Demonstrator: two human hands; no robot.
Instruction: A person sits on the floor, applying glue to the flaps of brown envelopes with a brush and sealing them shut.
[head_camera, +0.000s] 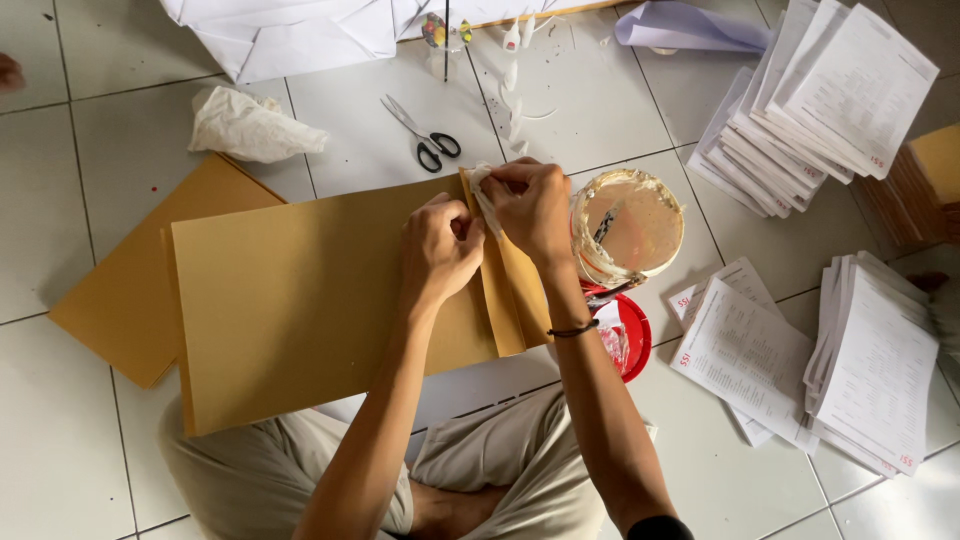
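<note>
Brown cardboard sheet (300, 300) with a folded flap lies in the middle of the frame on a white tiled floor (60, 460), over the crossed legs of the seated person. The left hand (440, 245) is clenched and presses on the sheet beside the flap. The right hand (530, 205) grasps a small white cloth (480, 190) at the flap's upper end. Just to the right stands a round tub of pale glue (628, 225), and below it lies a red lid (632, 335). Black-handled scissors (425, 135) lie above the sheet, with a crumpled white rag (250, 125) at the upper left. Stacks of white printed paper sheets (810, 90) with small red marks fill the right side.
</note>
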